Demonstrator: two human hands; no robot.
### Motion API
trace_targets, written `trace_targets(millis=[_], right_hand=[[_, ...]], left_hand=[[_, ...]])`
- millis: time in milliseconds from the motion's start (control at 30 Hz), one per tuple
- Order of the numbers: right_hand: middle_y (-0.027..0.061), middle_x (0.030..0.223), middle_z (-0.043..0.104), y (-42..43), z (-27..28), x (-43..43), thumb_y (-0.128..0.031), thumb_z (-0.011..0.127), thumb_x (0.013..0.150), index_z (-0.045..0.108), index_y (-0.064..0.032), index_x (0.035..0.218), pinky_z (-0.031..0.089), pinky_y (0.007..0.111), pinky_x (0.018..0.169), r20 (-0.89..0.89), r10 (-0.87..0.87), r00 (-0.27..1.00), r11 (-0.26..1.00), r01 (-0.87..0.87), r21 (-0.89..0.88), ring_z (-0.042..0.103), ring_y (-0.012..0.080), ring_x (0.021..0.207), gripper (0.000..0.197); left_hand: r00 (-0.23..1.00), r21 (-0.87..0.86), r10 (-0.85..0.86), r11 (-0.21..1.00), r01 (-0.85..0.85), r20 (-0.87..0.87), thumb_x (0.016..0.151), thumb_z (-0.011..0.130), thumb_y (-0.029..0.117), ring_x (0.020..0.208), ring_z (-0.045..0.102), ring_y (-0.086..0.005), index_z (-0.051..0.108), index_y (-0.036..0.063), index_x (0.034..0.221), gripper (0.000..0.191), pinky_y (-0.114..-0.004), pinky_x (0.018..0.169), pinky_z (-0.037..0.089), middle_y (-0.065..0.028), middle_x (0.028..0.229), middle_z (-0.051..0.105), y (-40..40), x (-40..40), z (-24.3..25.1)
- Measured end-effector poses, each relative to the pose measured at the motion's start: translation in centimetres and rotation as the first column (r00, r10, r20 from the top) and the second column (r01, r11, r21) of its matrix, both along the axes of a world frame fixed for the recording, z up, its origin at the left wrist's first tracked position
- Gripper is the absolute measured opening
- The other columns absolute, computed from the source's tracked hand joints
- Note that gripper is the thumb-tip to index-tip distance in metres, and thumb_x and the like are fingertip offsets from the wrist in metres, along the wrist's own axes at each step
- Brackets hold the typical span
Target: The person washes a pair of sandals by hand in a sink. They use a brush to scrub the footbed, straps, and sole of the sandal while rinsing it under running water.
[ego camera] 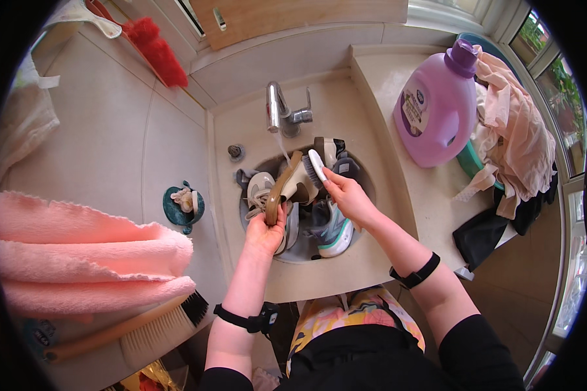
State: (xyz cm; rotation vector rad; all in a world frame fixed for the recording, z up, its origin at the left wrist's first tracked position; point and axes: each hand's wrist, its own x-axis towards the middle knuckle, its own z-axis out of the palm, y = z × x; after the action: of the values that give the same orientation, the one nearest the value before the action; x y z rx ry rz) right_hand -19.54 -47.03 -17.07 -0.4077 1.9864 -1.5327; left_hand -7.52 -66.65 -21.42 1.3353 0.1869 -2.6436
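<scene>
Over the sink basin, my left hand [266,233] grips a cream shoe [297,180] by its brown sole, which is turned sideways. My right hand [348,199] holds a white-handled scrubbing brush [316,165], its grey bristles beside the shoe's upper. Water runs from the chrome faucet [274,110] down to the shoe. In the round basin [305,256] lie a beige lace-up sneaker [260,185], a blue-grey sneaker with a white and mint sole [336,234], and another cream and black shoe [328,149] at the back. Parts of these are hidden behind my hands.
A purple detergent jug [435,110] stands on the right ledge, beside pale pink clothes [513,127] heaped in a green basin [472,159]. At left are a teal soap dish [173,217], a pink towel [93,249], a long-handled bristle brush [146,332] and a red brush [156,51].
</scene>
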Motion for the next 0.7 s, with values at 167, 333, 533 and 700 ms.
trace_targets(millis=[167,333,533,700], right_hand=[[0.0234,0.085,0.064,-2.6,1.5,2.9,-0.028,0.055,0.092,0.06,-0.0157,0.124,0.051,0.045,0.076,-0.341,0.353,0.871,0.921,-0.261,0.288,0.063,0.041,0.083,0.035],[0.0211,0.084,0.065,-4.2,-2.8,-2.5,-0.026,0.049,0.093,0.056,-0.0109,0.115,0.051,0.048,0.068,-0.403,0.347,0.847,0.87,-0.13,0.476,0.063,0.0391,0.079,0.027],[0.0223,0.079,0.063,-5.5,-3.6,3.8,-0.026,0.049,0.094,0.053,-0.019,0.129,0.05,0.05,0.066,-0.405,0.422,0.811,0.871,-0.239,0.43,0.063,0.0404,0.074,0.036],[0.021,0.075,0.064,-6.6,-6.5,-2.5,-0.022,0.049,0.092,0.056,-0.0122,0.117,0.052,0.051,0.065,-0.455,0.27,0.849,0.877,-0.022,0.48,0.064,0.0403,0.072,0.028]], left_hand=[[0.997,-0.139,-0.032,0.989,0.04,0.063,0.1,0.034,0.015,0.089,0.062,-0.0272,0.054,0.0023,0.116,0.029,-0.024,0.064,0.058,-0.013,0.108,0.06,-0.4,1.7,-3.0],[0.952,-0.262,-0.293,0.915,0.308,0.092,0.093,0.054,0.042,0.092,0.059,-0.0222,0.052,0.0079,0.122,0.045,-0.031,0.072,0.055,-0.0091,0.11,0.057,2.2,0.2,0.6],[0.825,-0.461,-0.425,0.687,0.561,0.372,0.096,0.055,0.03,0.102,0.06,-0.0219,0.048,0.0099,0.129,0.04,-0.038,0.086,0.054,-0.0079,0.118,0.059,3.4,3.1,-1.6],[0.821,-0.536,-0.416,0.622,0.57,0.391,0.096,0.054,0.023,0.098,0.062,-0.0234,0.048,0.0029,0.126,0.037,-0.035,0.078,0.058,-0.0103,0.116,0.06,4.1,1.8,-1.7]])
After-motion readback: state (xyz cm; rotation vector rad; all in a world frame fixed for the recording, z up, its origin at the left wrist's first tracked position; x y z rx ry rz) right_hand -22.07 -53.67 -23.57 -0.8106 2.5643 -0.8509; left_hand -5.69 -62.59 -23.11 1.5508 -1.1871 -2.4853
